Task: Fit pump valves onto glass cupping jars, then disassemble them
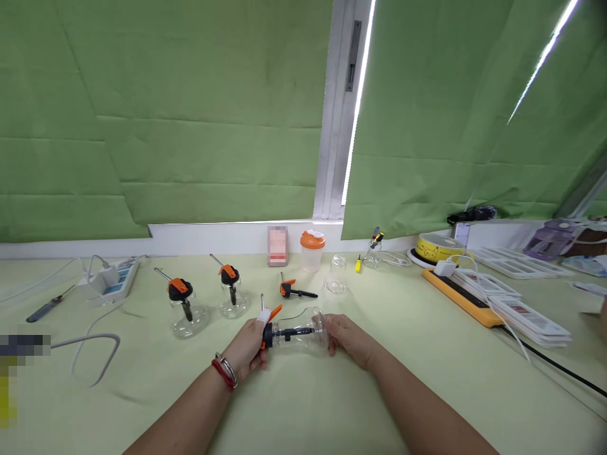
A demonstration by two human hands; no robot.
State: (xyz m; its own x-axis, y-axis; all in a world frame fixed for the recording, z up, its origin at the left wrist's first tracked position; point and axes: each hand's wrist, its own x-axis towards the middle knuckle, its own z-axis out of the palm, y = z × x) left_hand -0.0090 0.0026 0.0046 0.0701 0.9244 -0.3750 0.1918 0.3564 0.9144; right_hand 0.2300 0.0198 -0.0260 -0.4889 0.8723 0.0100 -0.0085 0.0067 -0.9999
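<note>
A clear bottle point(310, 319) lies sideways between my hands, just above or on the table. My left hand point(250, 346) grips the black lid point(268, 335) with an orange flap and metal spout at the bottle's neck. From this lid a black tube reaches into the bottle. My right hand point(349, 338) is closed around the wide base. To the left stand two similar lidded bottles, one nearer point(190, 325) and one farther back point(236, 306). A loose black-and-orange lid point(286, 289) lies beyond my hands, beside a lidless clear bottle point(336, 278).
At the back are an orange-lidded cup point(312, 253) and a small glass jar of tools point(374, 255). A screwdriver point(45, 309) and white power strip point(121, 284) lie left. On the right are an orange power strip point(462, 300) and stacked white trays point(531, 319).
</note>
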